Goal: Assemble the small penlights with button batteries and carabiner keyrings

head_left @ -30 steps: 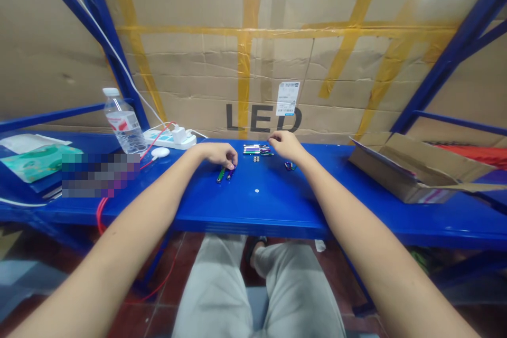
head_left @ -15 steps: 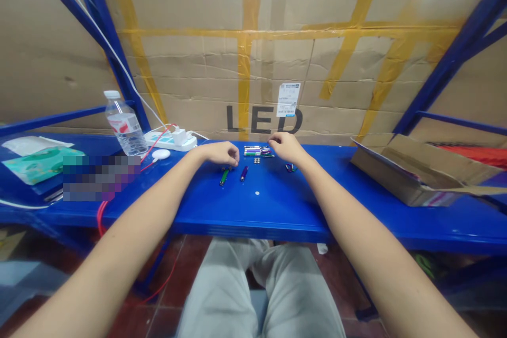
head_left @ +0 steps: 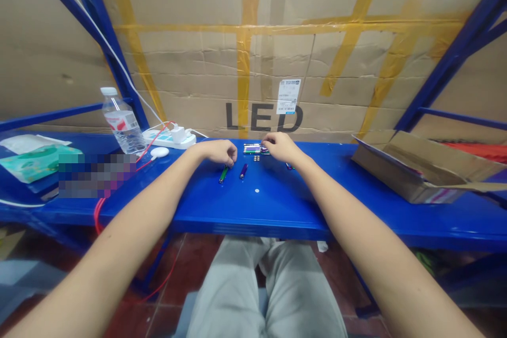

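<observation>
On the blue shelf (head_left: 277,211) lie a green stick (head_left: 224,173) and a purple stick (head_left: 243,170), both small and pen-like. My left hand (head_left: 219,150) rests just behind the green one, fingers curled under; what they hold, if anything, is hidden. Further back is a tight row of small coloured sticks (head_left: 252,149). My right hand (head_left: 279,147) pinches at the right end of that row. A few tiny silver pieces (head_left: 256,158) sit in front of the row. More small coloured bits (head_left: 289,166) peek out beside my right wrist.
A water bottle (head_left: 123,122), a white power strip (head_left: 168,139) with a red cable and a white puck (head_left: 159,152) stand at the left. Tissue packs (head_left: 31,161) lie far left. An open cardboard box (head_left: 420,169) sits at the right. A large taped cardboard sheet (head_left: 257,63) marked LED closes the back.
My left hand let go of the purple stick, which now lies beside the green one. My right hand has shifted slightly left onto the row of sticks.
</observation>
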The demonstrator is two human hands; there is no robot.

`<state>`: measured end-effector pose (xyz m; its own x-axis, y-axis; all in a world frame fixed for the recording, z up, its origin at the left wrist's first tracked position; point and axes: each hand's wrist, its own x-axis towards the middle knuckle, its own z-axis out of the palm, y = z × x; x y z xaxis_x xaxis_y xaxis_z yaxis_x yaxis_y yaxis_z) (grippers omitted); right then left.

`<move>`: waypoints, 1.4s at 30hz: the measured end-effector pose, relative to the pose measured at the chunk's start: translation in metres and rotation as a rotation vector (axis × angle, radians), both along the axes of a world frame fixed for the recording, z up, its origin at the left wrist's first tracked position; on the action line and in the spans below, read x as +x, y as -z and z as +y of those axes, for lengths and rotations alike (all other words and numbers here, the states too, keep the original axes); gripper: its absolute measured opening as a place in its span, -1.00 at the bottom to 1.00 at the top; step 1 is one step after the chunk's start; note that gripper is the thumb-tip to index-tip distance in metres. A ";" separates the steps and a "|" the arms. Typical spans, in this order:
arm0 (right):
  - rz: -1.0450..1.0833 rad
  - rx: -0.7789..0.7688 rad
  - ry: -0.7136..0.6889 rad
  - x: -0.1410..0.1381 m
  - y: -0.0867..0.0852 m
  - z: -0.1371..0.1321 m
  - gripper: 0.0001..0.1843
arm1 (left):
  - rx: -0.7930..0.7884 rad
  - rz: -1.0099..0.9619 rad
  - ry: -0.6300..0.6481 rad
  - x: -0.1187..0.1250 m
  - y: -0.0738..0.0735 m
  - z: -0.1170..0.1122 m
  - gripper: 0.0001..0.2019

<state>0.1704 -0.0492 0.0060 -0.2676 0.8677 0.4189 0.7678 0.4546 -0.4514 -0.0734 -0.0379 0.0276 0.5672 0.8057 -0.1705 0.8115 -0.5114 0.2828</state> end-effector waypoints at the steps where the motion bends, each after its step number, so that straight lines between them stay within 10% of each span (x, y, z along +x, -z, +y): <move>1: -0.001 0.001 0.003 0.000 0.000 0.000 -0.78 | 0.003 0.002 0.001 0.000 0.001 0.000 -0.79; 42: -0.102 -0.042 -0.042 0.002 0.003 0.004 -0.69 | 0.312 -0.310 0.040 0.037 0.027 -0.006 -0.77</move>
